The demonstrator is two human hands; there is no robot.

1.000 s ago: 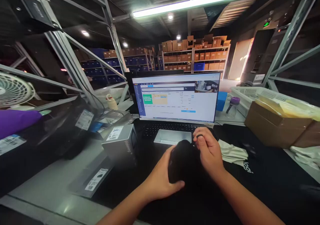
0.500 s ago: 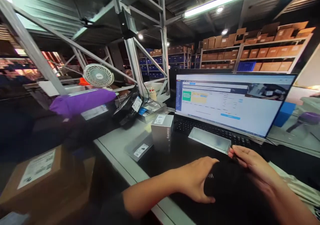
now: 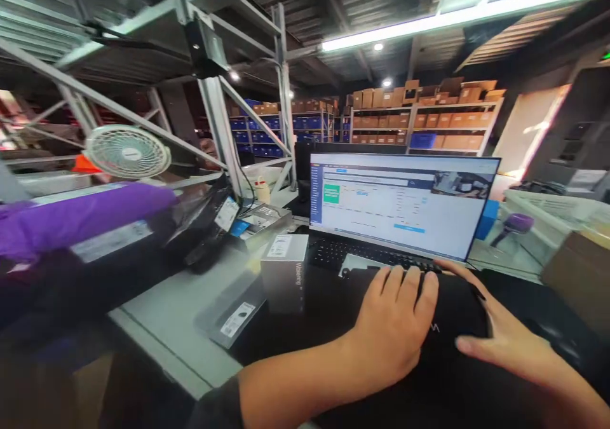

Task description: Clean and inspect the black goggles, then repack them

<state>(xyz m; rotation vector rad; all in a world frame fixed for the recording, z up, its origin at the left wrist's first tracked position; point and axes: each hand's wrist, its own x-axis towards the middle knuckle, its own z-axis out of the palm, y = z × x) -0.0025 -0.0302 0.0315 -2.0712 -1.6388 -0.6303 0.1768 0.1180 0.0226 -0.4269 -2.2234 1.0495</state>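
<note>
A black, rounded case-like item with a pale letter on it is between my hands, low over the dark desk mat. My left hand lies across its top, fingers bent over the far edge; the thumb is hidden. Around its right side wraps my right hand, thumb on the near face and fingers along the far edge. Behind them a silver open box part rests by the keyboard, mostly covered. To the left stands a silver-grey box with a label, beside a flat grey labelled box.
A monitor stands behind the keyboard. At left are a purple bag, a black plastic-wrapped parcel and a fan. A white crate is at right. Box-laden shelves fill the background.
My view has turned right. My left hand has moved from the item's left side onto its top; my right hand has shifted from its far edge to wrap its right side.
</note>
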